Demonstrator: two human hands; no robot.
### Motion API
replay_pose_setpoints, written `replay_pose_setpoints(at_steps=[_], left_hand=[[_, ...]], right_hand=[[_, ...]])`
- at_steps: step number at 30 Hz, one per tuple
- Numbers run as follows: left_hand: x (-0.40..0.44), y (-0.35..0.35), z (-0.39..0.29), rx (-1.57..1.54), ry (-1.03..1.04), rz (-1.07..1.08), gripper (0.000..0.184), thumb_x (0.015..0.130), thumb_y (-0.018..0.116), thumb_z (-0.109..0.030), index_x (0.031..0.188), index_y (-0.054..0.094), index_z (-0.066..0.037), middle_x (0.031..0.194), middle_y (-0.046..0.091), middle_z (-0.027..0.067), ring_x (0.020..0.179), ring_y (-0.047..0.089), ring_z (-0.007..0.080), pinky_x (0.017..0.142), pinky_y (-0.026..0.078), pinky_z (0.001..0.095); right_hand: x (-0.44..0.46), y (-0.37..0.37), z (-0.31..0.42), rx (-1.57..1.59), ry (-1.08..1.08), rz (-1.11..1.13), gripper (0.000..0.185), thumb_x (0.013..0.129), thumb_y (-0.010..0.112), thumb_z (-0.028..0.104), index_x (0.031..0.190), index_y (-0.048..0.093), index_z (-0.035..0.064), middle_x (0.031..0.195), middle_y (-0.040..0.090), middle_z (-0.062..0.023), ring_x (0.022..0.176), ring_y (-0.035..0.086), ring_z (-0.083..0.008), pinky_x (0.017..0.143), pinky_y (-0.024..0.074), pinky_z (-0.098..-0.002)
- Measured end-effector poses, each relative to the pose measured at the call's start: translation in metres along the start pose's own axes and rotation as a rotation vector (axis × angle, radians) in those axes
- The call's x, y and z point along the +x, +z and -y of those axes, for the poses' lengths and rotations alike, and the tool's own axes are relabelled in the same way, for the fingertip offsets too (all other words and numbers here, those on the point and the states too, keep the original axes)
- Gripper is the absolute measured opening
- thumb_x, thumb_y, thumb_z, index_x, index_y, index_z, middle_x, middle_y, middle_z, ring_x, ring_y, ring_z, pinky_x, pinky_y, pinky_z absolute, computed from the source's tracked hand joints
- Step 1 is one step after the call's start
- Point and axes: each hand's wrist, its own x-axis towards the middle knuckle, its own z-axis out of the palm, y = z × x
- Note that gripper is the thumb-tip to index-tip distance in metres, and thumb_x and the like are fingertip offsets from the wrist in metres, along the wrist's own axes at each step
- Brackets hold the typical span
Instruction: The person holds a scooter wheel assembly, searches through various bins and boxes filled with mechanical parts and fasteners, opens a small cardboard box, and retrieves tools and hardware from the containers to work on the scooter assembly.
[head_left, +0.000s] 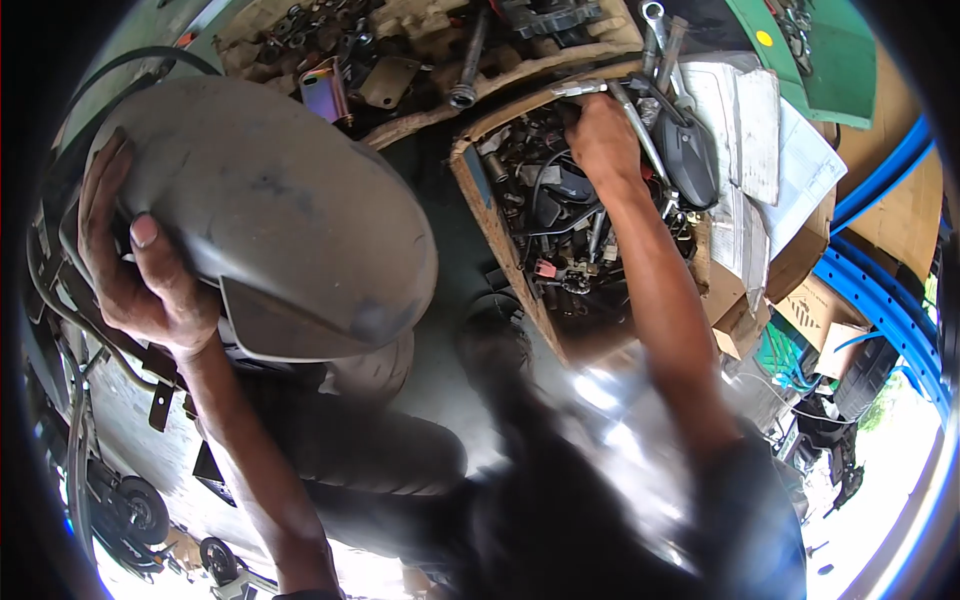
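My left hand (155,265) grips the edge of a dusty grey mudguard (290,200), thumb on its upper face and fingers along its side. A tyre (375,375) shows partly below the mudguard. My right hand (603,145) is at the far end of a wooden box (505,255) crammed with loose metal parts and tools. Its fingers are curled downward, and what they hold, if anything, is hidden. A long metal bar (640,130) and a black mirror-shaped part (686,155) lie just right of this hand.
Behind the box, a worn wooden tray (420,125) carries bolts, a shiny phone-like object (322,93) and a socket tool (468,75). Papers (745,150) and cardboard (820,310) lie to the right, beside blue metal rails (880,290). Motorcycle parts stand lower left.
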Motion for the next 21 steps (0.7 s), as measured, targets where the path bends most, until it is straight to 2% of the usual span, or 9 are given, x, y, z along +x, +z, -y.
replay_pose_setpoints(at_steps=[1, 5, 9, 11, 12, 14, 15, 18, 21], left_hand=[[0.000, -0.001, 0.001, -0.006, -0.002, 0.003, 0.048, 0.097, 0.048, -0.037, 0.113, 0.063, 0.006, 0.118, 0.064, 0.0197, 0.114, 0.058, 0.0320, 0.102, 0.041, 0.0423], [-0.001, -0.001, 0.002, 0.019, -0.013, 0.008, 0.048, 0.096, 0.049, -0.037, 0.113, 0.063, 0.005, 0.118, 0.064, 0.0190, 0.114, 0.058, 0.0318, 0.102, 0.041, 0.0418], [-0.002, 0.001, 0.002, -0.013, -0.022, -0.009, 0.048, 0.096, 0.050, -0.038, 0.113, 0.064, 0.005, 0.118, 0.064, 0.0186, 0.114, 0.058, 0.0315, 0.102, 0.040, 0.0413], [-0.002, -0.001, 0.003, -0.018, -0.021, -0.016, 0.048, 0.096, 0.050, -0.038, 0.113, 0.064, 0.005, 0.118, 0.064, 0.0187, 0.114, 0.058, 0.0315, 0.102, 0.040, 0.0413], [-0.001, -0.002, 0.002, 0.018, -0.010, 0.008, 0.049, 0.097, 0.046, -0.037, 0.114, 0.062, 0.006, 0.119, 0.064, 0.0191, 0.115, 0.058, 0.0327, 0.103, 0.041, 0.0427], [-0.001, -0.002, 0.002, 0.047, 0.001, 0.029, 0.050, 0.098, 0.043, -0.036, 0.116, 0.061, 0.006, 0.120, 0.063, 0.0194, 0.116, 0.058, 0.0340, 0.103, 0.041, 0.0441], [-0.001, -0.002, 0.003, 0.037, 0.001, 0.023, 0.049, 0.098, 0.042, -0.035, 0.116, 0.061, 0.006, 0.120, 0.063, 0.0195, 0.116, 0.058, 0.0342, 0.103, 0.041, 0.0444], [-0.001, 0.002, 0.000, 0.004, -0.011, 0.003, 0.049, 0.099, 0.042, -0.034, 0.117, 0.061, 0.007, 0.120, 0.063, 0.0200, 0.116, 0.058, 0.0350, 0.103, 0.041, 0.0452], [0.001, 0.000, 0.001, 0.011, 0.012, 0.021, 0.048, 0.100, 0.041, -0.034, 0.117, 0.060, 0.007, 0.120, 0.063, 0.0203, 0.116, 0.058, 0.0352, 0.103, 0.041, 0.0452]], right_hand=[[0.000, 0.007, -0.001, -0.006, -0.054, -0.129, 0.022, 0.079, 0.067, 0.010, 0.097, 0.068, -0.0029, 0.094, 0.066, -0.0259, 0.093, 0.064, -0.0413, 0.084, 0.0500, -0.0460], [0.002, 0.017, -0.002, -0.090, 0.004, -0.170, 0.019, 0.079, 0.069, 0.016, 0.084, 0.069, -0.0017, 0.085, 0.067, -0.0255, 0.085, 0.065, -0.0414, 0.081, 0.0508, -0.0458], [0.000, 0.024, -0.002, -0.081, -0.005, -0.244, 0.019, 0.077, 0.070, 0.016, 0.086, 0.069, -0.0010, 0.086, 0.067, -0.0245, 0.086, 0.065, -0.0413, 0.082, 0.0503, -0.0459], [-0.003, 0.025, 0.000, -0.051, -0.052, -0.403, 0.023, 0.071, 0.071, 0.013, 0.090, 0.069, -0.0003, 0.092, 0.067, -0.0222, 0.090, 0.063, -0.0408, 0.085, 0.0491, -0.0463], [-0.005, 0.024, 0.000, -0.053, -0.049, -0.408, 0.023, 0.071, 0.071, 0.013, 0.090, 0.069, -0.0003, 0.092, 0.067, -0.0222, 0.090, 0.063, -0.0408, 0.085, 0.0491, -0.0463], [-0.007, 0.024, -0.003, -0.011, -0.122, -0.413, 0.039, 0.066, 0.071, 0.004, 0.105, 0.069, 0.0061, 0.111, 0.064, -0.0171, 0.104, 0.060, -0.0368, 0.092, 0.0483, -0.0451], [-0.007, 0.027, -0.008, -0.018, -0.158, -0.398, 0.043, 0.064, 0.070, 0.004, 0.107, 0.069, 0.0077, 0.113, 0.063, -0.0176, 0.106, 0.059, -0.0377, 0.094, 0.0473, -0.0454], [-0.006, 0.030, -0.009, -0.034, -0.115, -0.373, 0.034, 0.065, 0.068, 0.004, 0.098, 0.072, 0.0062, 0.105, 0.065, -0.0160, 0.098, 0.061, -0.0377, 0.089, 0.0487, -0.0442], [-0.003, 0.031, -0.010, -0.033, -0.086, -0.377, 0.033, 0.067, 0.068, 0.004, 0.099, 0.073, 0.0069, 0.104, 0.066, -0.0173, 0.098, 0.062, -0.0373, 0.089, 0.0487, -0.0437]])
